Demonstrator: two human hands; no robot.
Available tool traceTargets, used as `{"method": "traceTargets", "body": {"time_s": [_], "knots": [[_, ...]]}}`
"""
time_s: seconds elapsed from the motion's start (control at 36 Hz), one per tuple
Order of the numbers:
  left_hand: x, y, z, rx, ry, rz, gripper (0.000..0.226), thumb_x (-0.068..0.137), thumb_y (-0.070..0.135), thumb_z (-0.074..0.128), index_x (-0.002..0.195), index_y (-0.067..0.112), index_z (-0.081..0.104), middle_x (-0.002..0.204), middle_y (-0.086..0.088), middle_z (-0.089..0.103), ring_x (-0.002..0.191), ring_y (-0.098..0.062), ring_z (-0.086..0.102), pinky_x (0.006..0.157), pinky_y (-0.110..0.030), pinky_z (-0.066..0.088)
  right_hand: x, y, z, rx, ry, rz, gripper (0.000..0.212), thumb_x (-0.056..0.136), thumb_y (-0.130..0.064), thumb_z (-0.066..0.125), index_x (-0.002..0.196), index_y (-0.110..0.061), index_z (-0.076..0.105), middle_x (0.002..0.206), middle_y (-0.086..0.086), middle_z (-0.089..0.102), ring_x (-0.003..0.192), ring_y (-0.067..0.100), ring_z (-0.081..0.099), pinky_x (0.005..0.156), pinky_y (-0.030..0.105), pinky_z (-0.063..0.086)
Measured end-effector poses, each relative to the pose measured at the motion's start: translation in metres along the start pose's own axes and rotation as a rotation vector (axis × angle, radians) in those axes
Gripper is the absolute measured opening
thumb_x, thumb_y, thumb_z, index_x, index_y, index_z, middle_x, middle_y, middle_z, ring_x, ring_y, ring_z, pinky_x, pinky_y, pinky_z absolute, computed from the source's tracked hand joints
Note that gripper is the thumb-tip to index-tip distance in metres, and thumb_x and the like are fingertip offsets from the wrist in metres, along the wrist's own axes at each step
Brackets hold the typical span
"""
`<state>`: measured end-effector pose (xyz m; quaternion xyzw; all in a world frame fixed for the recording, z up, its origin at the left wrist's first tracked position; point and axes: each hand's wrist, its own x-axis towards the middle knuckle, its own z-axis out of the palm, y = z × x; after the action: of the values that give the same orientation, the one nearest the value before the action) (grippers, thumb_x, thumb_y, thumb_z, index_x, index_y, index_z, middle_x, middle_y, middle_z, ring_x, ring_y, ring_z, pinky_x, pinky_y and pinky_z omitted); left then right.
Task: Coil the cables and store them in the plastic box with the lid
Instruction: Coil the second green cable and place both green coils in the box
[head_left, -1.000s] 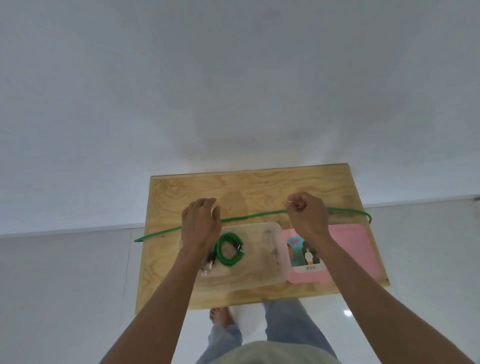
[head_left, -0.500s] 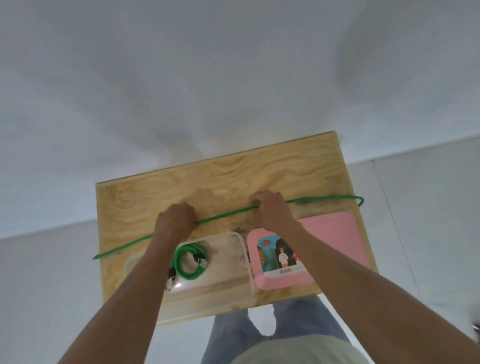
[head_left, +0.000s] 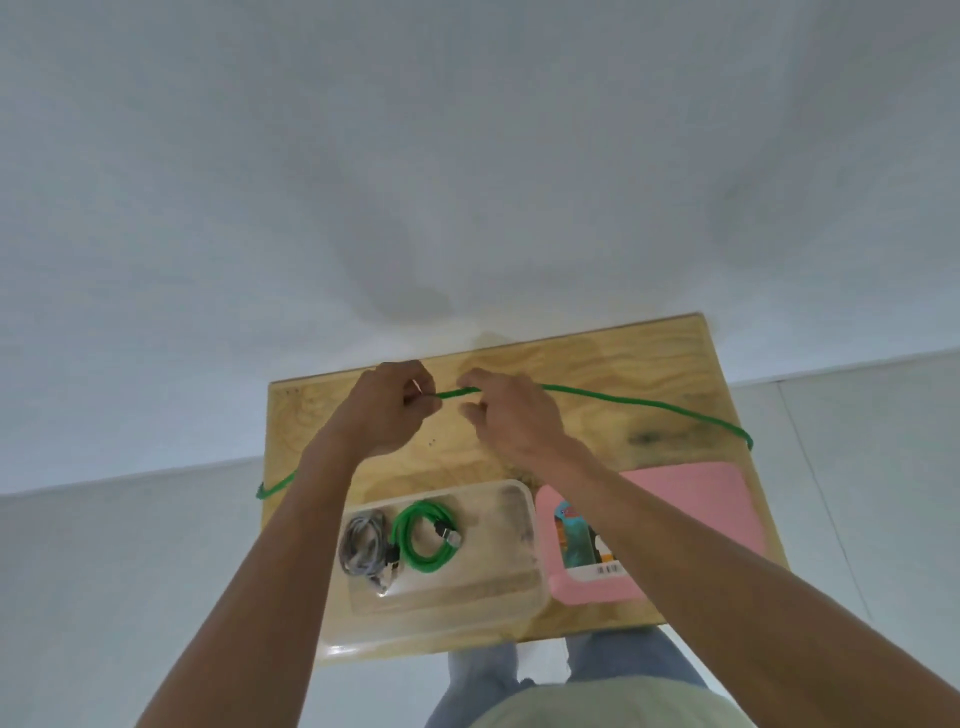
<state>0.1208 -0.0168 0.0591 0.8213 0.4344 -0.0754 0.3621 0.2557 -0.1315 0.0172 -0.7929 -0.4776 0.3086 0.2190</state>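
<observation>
Stretching between both hands, thin green cable (head_left: 644, 404), uncoiled

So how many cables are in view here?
3: a long green cable held by both hands over the table, a coiled green cable and a grey cable in the box. None seem hidden.

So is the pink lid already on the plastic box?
No, the pink lid lies flat on the wooden table beside the open plastic box, which holds two coiled cables.
</observation>
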Motion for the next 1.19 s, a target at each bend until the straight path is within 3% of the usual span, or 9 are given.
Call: {"method": "traceTargets", "body": {"time_s": [0.17,0.33,0.47,0.58,0.75,0.83,0.94,1.0,1.19], "knots": [[-0.049,-0.012,-0.050,-0.092,0.148,0.131,0.020,0.091,0.034,0.069,0.079,0.019,0.063,0.066,-0.003,0.059,0.061,-0.018,0.049,0.061,-0.033,0.041,-0.014,-0.065,-0.027,0.094,0.195,-0.044,0.016,0.096,-0.036,0.057,0.102,-0.025,0.067,0.084,0.001,0.071,0.083,0.025,0.064,0.072,0.040,0.055],[-0.100,-0.067,-0.081,-0.295,0.282,0.238,0.037,0.096,0.038,0.062,0.067,0.017,0.055,0.055,0.009,0.040,0.053,-0.010,0.036,0.058,-0.031,0.032,-0.035,-0.111,-0.077,0.348,0.339,-0.114,0.010,0.092,-0.024,0.067,0.099,-0.018,0.070,0.075,0.001,0.073,0.067,0.013,0.072,0.071,0.039,0.062],[-0.127,-0.088,-0.094,-0.422,0.382,0.316,0.035,0.097,0.038,0.058,0.077,0.009,0.061,0.060,0.007,0.046,0.058,-0.011,0.042,0.060,-0.031,0.036,-0.053,-0.167,-0.104,0.394,0.397,-0.245,0.009,0.092,-0.017,0.066,0.099,-0.013,0.071,0.074,0.004,0.071,0.057,0.004,0.067,0.056,0.013,0.052],[-0.136,-0.097,-0.103,-0.458,0.446,0.297,0.038,0.096,0.049,0.052,0.080,0.017,0.067,0.063,0.002,0.059,0.061,-0.009,0.055,0.066,-0.034,0.049,-0.062,-0.203,-0.131,0.505,0.524,-0.266,0.011,0.093,-0.020,0.065,0.100,-0.011,0.069,0.075,0.007,0.073,0.061,0.016,0.072,0.049,0.011,0.046],[-0.151,-0.085,-0.113,-0.576,0.546,0.297,0.051,0.095,0.060,0.048,0.071,0.018,0.064,0.053,0.003,0.045,0.051,-0.011,0.045,0.056,-0.034,0.044,-0.058,-0.213,-0.150,0.434,0.514,-0.156,0.023,0.095,-0.025,0.062,0.116,-0.016,0.065,0.087,0.009,0.076,0.069,0.021,0.074,0.061,0.020,0.055],[-0.160,-0.055,-0.119,-0.588,0.597,0.302,0.045,0.100,0.046,0.048,0.070,0.017,0.066,0.051,0.007,0.038,0.046,-0.007,0.037,0.052,-0.026,0.037,-0.064,-0.209,-0.141,0.265,0.441,-0.152,0.058,0.096,-0.026,0.059,0.148,-0.029,0.034,0.091,0.003,0.074,0.081,0.018,0.073,0.084,0.029,0.056],[-0.172,-0.007,-0.133,-0.573,0.519,0.353,0.051,0.100,0.052,0.045,0.074,0.016,0.071,0.055,-0.001,0.034,0.046,-0.011,0.031,0.047,-0.019,0.030,-0.092,-0.222,-0.125,0.231,0.297,-0.366,0.067,0.095,-0.016,0.058,0.146,-0.049,0.031,0.091,-0.007,0.069,0.071,0.012,0.073,0.057,0.015,0.052],[-0.176,0.017,-0.139,-0.592,0.459,0.387,0.055,0.100,0.054,0.043,0.074,0.014,0.071,0.052,0.004,0.035,0.045,-0.011,0.030,0.046,-0.021,0.029,-0.100,-0.225,-0.120,0.144,0.192,-0.435,0.060,0.096,-0.016,0.056,0.139,-0.053,0.038,0.092,-0.008,0.065,0.067,0.009,0.073,0.058,0.017,0.052],[-0.176,0.072,-0.142,-0.704,0.265,0.425,0.044,0.101,0.041,0.051,0.084,0.006,0.069,0.054,0.006,0.038,0.046,-0.012,0.031,0.049,-0.026,0.026,-0.098,-0.204,-0.162,0.043,0.299,-0.470,0.025,0.097,-0.009,0.052,0.102,-0.025,0.070,0.080,-0.004,0.072,0.068,0.004,0.069,0.062,0.017,0.053]]}}
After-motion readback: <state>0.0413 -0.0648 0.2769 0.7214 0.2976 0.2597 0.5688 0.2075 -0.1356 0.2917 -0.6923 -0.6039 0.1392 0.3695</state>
